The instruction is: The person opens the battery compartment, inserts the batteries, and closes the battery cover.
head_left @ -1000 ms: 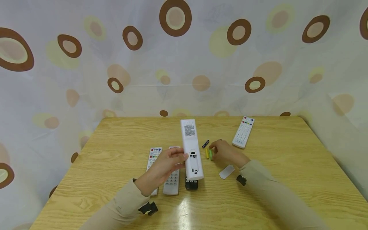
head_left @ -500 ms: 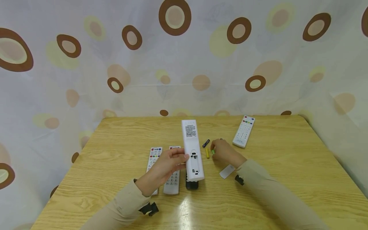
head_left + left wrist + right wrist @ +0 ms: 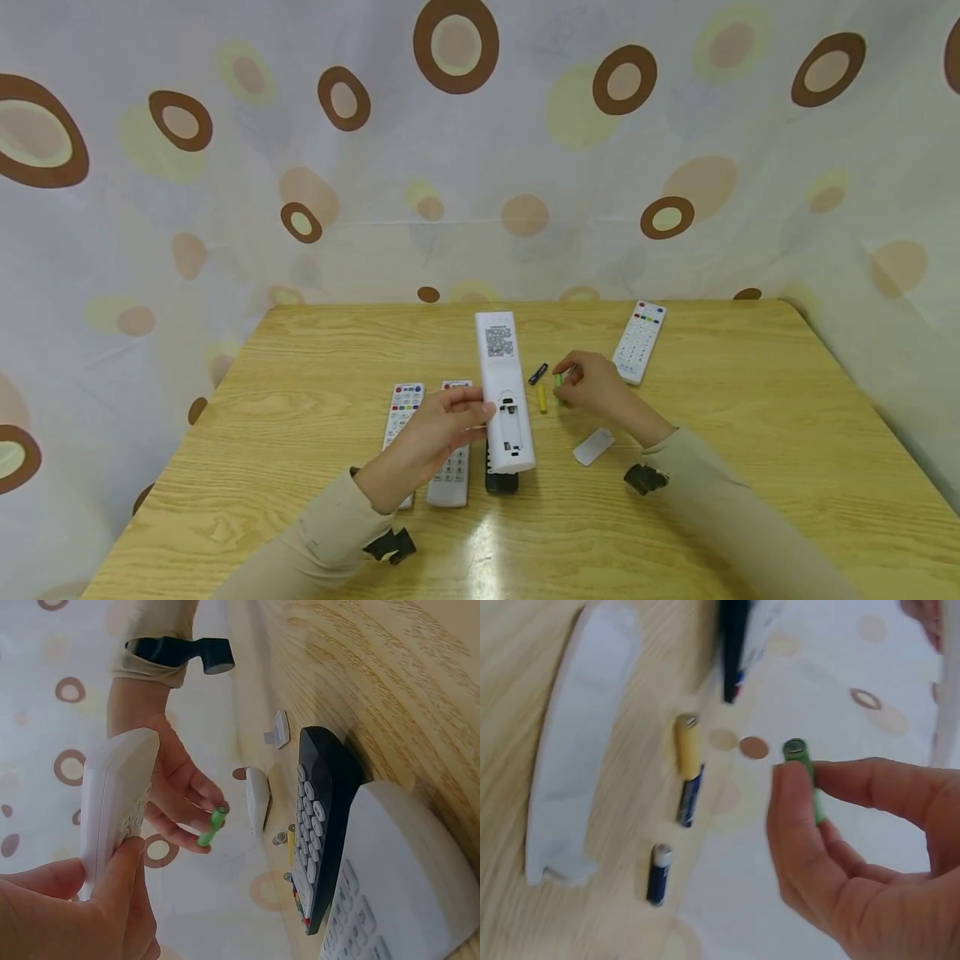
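My left hand (image 3: 431, 437) holds a white remote control (image 3: 498, 354) above the table, its back facing up. The battery compartment (image 3: 512, 429) in its lower half is uncovered and shows no batteries. Thumb and fingers of my right hand (image 3: 600, 393) pinch a green battery (image 3: 214, 826); the right wrist view shows it raised off the table. A yellow battery (image 3: 542, 400) and a dark blue battery (image 3: 537, 373) lie between the remote and my right hand. The white battery cover (image 3: 593, 447) rests on the table nearer to me than the right hand.
Two white remotes (image 3: 448, 479) lie face up beneath and beside the left hand. A black remote (image 3: 501, 482) is partly hidden under the held one. Another white remote (image 3: 639, 342) lies behind the right hand. A patterned curtain (image 3: 480, 167) hangs behind the wooden table (image 3: 315, 358).
My right hand has picked up the green battery from beside the yellow one and moved slightly right and up. The left hand and its remote have barely moved.
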`<state>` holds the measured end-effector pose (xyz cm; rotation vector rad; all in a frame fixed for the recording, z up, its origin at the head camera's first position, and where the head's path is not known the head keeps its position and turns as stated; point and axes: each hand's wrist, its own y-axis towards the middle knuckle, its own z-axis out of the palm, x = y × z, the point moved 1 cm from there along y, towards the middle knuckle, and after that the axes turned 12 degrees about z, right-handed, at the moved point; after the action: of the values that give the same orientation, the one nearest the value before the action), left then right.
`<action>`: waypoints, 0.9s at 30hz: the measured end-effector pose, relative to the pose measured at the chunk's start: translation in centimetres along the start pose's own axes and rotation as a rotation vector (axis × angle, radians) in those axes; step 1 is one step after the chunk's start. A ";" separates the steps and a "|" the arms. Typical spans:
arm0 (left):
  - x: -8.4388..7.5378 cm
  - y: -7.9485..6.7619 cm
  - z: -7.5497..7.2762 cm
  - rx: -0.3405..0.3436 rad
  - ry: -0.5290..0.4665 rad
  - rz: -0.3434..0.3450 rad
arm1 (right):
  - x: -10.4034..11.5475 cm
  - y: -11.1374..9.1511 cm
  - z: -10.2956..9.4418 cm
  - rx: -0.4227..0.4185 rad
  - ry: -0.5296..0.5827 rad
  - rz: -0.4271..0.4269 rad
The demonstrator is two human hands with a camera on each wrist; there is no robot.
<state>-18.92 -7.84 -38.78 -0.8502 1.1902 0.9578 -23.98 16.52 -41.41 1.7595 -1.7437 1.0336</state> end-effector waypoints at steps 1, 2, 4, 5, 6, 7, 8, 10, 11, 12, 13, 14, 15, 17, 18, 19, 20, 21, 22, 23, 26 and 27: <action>0.0 0.0 0.0 -0.002 0.002 -0.001 | 0.2 -0.4 -0.1 0.011 0.061 -0.022; 0.0 0.0 0.0 -0.003 0.002 -0.002 | 0.4 -0.9 -0.2 0.024 0.132 -0.033; 0.0 0.1 0.1 -0.004 0.008 0.000 | 1.0 -1.9 -0.2 0.044 0.259 -0.065; 0.0 0.0 0.1 -0.003 0.010 0.001 | 1.4 -2.4 -0.2 0.042 0.311 -0.090; 0.0 0.0 0.1 -0.003 0.013 0.001 | 1.7 -3.0 -0.1 0.034 0.351 -0.120; 0.1 0.1 0.1 -0.002 0.013 0.002 | 2.1 -3.5 0.0 0.023 0.389 -0.156; 0.1 0.1 0.0 0.000 0.014 0.002 | 2.5 -4.0 0.1 0.013 0.427 -0.203; 0.1 0.2 0.0 0.005 0.018 0.007 | 3.1 -4.9 0.5 0.000 0.479 -0.305; 0.1 0.2 0.0 0.007 0.020 0.010 | 3.3 -5.3 0.8 -0.001 0.491 -0.358; 0.1 0.2 0.0 0.010 0.022 0.014 | 3.5 -5.6 1.0 0.004 0.488 -0.401; 0.1 0.2 0.0 0.013 0.024 0.018 | 3.6 -5.8 1.3 0.012 0.483 -0.432; 0.1 0.2 0.0 0.016 0.026 0.020 | 3.7 -6.1 1.6 0.017 0.469 -0.458; 0.0 0.2 0.0 0.018 0.026 0.022 | 3.7 -6.3 1.8 0.018 0.443 -0.473; 0.0 0.1 0.0 0.022 0.026 0.023 | 3.8 -6.6 2.2 0.012 0.382 -0.485; 0.0 0.2 0.1 0.023 0.026 0.021 | 3.8 -6.7 2.3 0.009 0.356 -0.483; 0.0 0.2 0.1 0.023 0.025 0.019 | 3.9 -6.8 2.4 0.000 0.332 -0.483; 0.0 0.2 0.1 0.024 0.026 0.015 | 4.0 -6.8 2.5 -0.012 0.308 -0.487; 0.0 0.2 0.1 0.027 0.028 0.014 | 4.1 -6.9 2.6 -0.025 0.286 -0.489; 0.0 0.1 0.1 0.029 0.032 0.013 | 4.2 -7.0 2.7 -0.041 0.263 -0.491; 0.0 0.1 0.1 0.029 0.033 0.009 | 4.2 -6.9 2.8 -0.058 0.238 -0.497; 0.0 0.0 0.1 0.031 0.040 0.010 | 4.1 -6.9 3.1 -0.102 0.190 -0.527; 0.0 0.0 0.1 0.031 0.041 0.009 | 4.0 -6.9 3.3 -0.117 0.176 -0.548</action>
<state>-18.88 -7.77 -38.79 -0.8439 1.2419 0.9313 -16.97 12.14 -39.13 1.8539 -1.0954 0.7974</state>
